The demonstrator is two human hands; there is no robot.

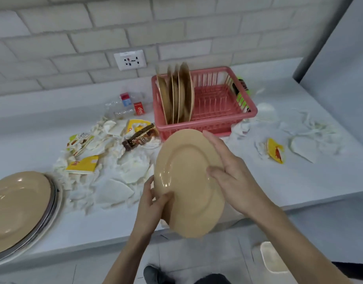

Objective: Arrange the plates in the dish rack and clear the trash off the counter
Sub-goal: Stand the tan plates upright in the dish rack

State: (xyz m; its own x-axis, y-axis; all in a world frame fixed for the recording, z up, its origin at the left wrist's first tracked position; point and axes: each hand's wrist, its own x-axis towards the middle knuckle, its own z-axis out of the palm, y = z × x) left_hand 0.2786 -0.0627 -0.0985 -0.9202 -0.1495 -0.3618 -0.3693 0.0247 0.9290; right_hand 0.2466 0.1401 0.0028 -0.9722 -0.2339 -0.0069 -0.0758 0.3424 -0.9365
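I hold a tan plate [186, 177] tilted on edge above the counter's front edge. My left hand [154, 199] pinches its lower left rim, thumb on the face. My right hand [231, 177] grips the right rim, fingers behind and thumb in front. A pink dish rack [221, 119] stands just beyond, with several tan plates [177, 95] upright in its left half. Another tan plate [16, 206] lies on a stack at the left counter edge. Trash is spread over the counter: crumpled tissues [115, 181], yellow wrappers [83, 163], a brown wrapper [140, 137] and plastic bottles [127, 105].
More tissue scraps [311, 130] and a yellow wrapper [275, 150] lie right of the rack. A green and black packet [243, 93] sits behind the rack's right wall. A wall socket [129, 60] is on the brick wall. A white bin [272, 257] stands on the floor.
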